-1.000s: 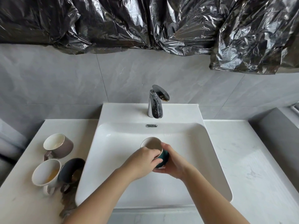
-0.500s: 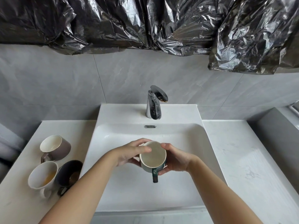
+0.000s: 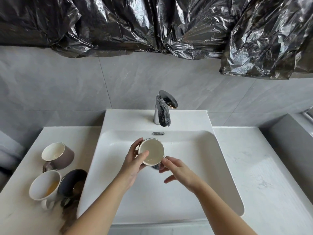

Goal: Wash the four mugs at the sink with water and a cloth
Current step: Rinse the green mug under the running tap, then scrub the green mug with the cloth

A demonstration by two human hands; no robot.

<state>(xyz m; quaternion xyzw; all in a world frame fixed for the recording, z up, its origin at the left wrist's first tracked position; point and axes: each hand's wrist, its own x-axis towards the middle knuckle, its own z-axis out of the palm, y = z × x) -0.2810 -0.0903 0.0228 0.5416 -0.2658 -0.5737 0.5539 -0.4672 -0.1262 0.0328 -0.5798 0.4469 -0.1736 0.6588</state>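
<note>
**Mug held over sink in left hand; right hand loose beside it**

Both bare forearms are seen entering from the bottom edge, over the sink's front rim; a brownish patch (image 3: 68, 217) is seen on the surface at near left, and cloth or spill cannot be told.
Left hand (image 3: 133, 164) is wrapped round the held mug (image 3: 151, 154): thumb laid over the near rim into the mouth, fingers curled round the far-left side.
Right hand (image 3: 179, 173) holds nothing; fingers are relaxed and spread, the index tip just beside the mug's lower-right rim, and contact cannot be confirmed.
The held mug is located above the middle of the sink (image 3: 211, 167), mouth turned toward the camera, pale interior exposed; the drain (image 3: 156, 166) is partly hidden beneath it.
Three more mugs are grouped on the surface (image 3: 254, 167) left of the sink: white mug (image 3: 44, 187) nearest, yellowish residue inside; dark mug (image 3: 72, 182) touching it on the right, right by the sink's edge; taupe mug (image 3: 58, 154) behind both, handle toward the camera.
Overflow slot (image 3: 158, 133) is set in the sink's back wall; chrome faucet (image 3: 162, 111) is mounted on the ledge above it, and no water is seen.
Grey tiled wall (image 3: 67, 85) is behind; crumpled black plastic sheeting (image 3: 152, 22) is hung across the top.
</note>
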